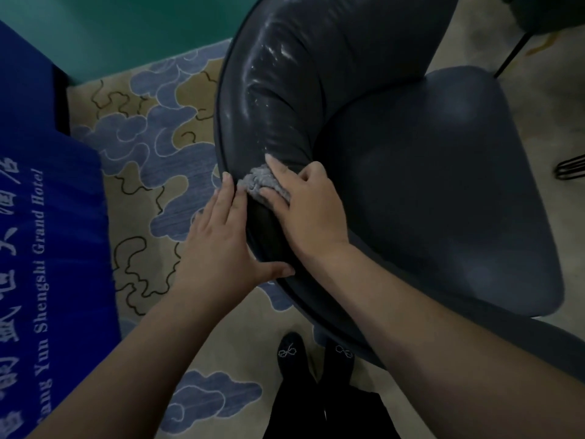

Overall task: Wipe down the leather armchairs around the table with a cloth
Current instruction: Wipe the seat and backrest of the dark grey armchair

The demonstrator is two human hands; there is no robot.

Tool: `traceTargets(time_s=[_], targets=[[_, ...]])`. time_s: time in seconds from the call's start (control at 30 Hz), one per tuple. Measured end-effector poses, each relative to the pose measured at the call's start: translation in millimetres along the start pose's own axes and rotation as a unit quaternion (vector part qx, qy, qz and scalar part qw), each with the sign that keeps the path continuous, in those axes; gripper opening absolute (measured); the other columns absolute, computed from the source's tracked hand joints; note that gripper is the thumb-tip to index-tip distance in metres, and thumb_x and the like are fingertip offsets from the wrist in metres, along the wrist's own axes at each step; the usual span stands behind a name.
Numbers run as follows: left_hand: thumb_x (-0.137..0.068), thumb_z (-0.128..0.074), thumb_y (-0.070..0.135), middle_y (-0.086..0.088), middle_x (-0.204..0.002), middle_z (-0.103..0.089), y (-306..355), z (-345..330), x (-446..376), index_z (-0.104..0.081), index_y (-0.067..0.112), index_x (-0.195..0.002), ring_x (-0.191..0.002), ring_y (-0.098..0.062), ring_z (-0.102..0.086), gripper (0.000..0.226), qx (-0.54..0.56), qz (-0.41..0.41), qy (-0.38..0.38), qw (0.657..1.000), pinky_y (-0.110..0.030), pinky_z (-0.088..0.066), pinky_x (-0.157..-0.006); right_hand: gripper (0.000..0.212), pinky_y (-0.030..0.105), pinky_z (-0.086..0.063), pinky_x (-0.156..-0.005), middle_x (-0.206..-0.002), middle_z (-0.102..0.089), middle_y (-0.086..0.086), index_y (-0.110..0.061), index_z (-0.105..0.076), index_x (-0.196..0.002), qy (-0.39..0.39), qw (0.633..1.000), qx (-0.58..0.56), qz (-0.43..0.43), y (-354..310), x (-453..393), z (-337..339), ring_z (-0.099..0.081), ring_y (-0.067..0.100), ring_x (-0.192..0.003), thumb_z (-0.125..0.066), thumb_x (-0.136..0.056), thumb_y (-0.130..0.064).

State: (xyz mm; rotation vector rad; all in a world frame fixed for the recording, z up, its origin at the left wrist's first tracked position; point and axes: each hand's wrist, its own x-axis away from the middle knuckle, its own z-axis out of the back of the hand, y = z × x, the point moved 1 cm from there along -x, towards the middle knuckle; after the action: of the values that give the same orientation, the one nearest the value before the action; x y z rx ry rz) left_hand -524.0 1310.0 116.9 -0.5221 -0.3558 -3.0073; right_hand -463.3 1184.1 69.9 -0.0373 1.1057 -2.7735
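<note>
- Cloth (pixel 264 185): grey, terry-textured, bunched; lies on the curved top of the armchair's padded backrest, near its outer piped rim.
- Right hand (pixel 305 213): laid palm-down over the cloth, fingers spread and pressing it onto the leather; most of the cloth is hidden beneath it.
- Left hand (pixel 221 239): flat and open against the outer face of the backrest, fingers together pointing up, thumb hooked over the rim; fingertips just beside the cloth.
- Armchair (pixel 427 185): dark blue-grey leather, rounded backrest with glossy streaks, seat cushion to the right.
- Carpet (pixel 152 147): beige with blue cloud pattern, under the chair.
- Blue fabric (pixel 47 217): printed white lettering, along the left edge.
- Shoes (pixel 289 356): dark, with small bow ornaments, at the bottom edge.
</note>
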Motion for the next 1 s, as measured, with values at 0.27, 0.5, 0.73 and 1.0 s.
traceTargets(time_s=[0.27,0.5,0.73,1.0], targets=[[-0.056,-0.065,0.077,0.007,-0.156,0.027,-1.1,1.3,0.2,0.014,0.021,-0.151,-0.146,-0.012,0.01,0.136,0.021,-0.003,-0.014,1.0,-0.036,-0.006,-0.12,0.038,0.007,-0.034,-0.092,-0.129,-0.06,-0.003,-0.018,-0.058,-0.131,-0.09,0.955,-0.173,-0.223,78.8,-19.5,10.9,-0.054,0.009,-0.119,-0.052,-0.096,-0.033],[-0.054,-0.069,0.074,0.007,-0.157,0.024,-1.2,1.7,-1.3,0.011,0.021,-0.152,-0.147,-0.013,0.006,0.137,0.028,-0.004,-0.017,0.999,-0.038,-0.009,-0.12,0.041,0.011,-0.041,-0.083,-0.102,-0.051,-0.004,-0.041,-0.053,-0.131,-0.069,0.979,-0.174,-0.076,14.5,-2.7,19.9,-0.054,0.004,-0.09,-0.058,-0.091,-0.043],[-0.053,-0.067,0.075,0.009,-0.157,0.024,-1.3,0.8,-0.9,0.012,0.024,-0.151,-0.146,-0.011,0.008,0.136,0.034,-0.005,-0.012,0.999,-0.036,-0.006,-0.119,0.041,0.0,-0.034,-0.074,-0.097,-0.046,-0.003,-0.043,-0.051,-0.132,-0.05,0.985,-0.138,-0.09,36.7,-11.2,8.3,-0.049,0.0,-0.08,-0.057,-0.091,-0.042],[-0.051,-0.065,0.076,0.01,-0.156,0.025,-0.1,1.4,-0.8,0.014,0.026,-0.15,-0.146,-0.01,0.01,0.137,0.039,-0.004,-0.013,0.999,-0.026,0.001,-0.112,0.039,0.005,-0.034,-0.089,-0.129,-0.059,-0.008,-0.018,-0.061,-0.128,-0.128,0.929,-0.239,-0.253,109.5,-28.5,-13.2,-0.052,0.002,-0.117,-0.053,-0.096,-0.039]])
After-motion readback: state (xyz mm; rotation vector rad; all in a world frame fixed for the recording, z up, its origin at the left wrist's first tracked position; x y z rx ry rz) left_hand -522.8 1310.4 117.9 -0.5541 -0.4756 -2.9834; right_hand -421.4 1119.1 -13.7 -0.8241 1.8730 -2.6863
